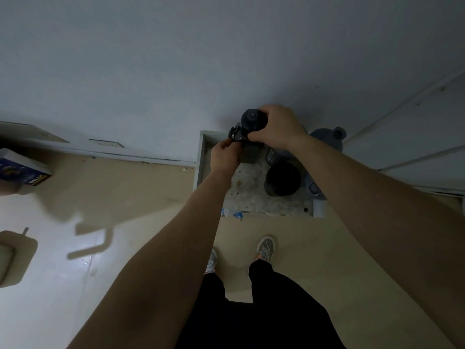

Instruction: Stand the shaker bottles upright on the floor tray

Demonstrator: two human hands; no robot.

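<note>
A speckled white floor tray (251, 195) sits against the wall. Over its far left corner I hold a dark shaker bottle (251, 120), seen from the top. My right hand (276, 128) wraps around the bottle's lid and body. My left hand (225, 154) pinches the dark loop at the bottle's side. A second dark bottle (283, 181) stands upright on the tray, its black lid facing me. A grey bottle top (327, 138) shows behind my right wrist, and a clear bluish bottle (274, 156) lies partly hidden under that arm.
A white wall (176, 71) rises behind the tray, with a cabinet door (415, 137) to the right. My shoes (264, 248) stand on the beige floor just in front of the tray. A blue box (22, 170) lies at far left.
</note>
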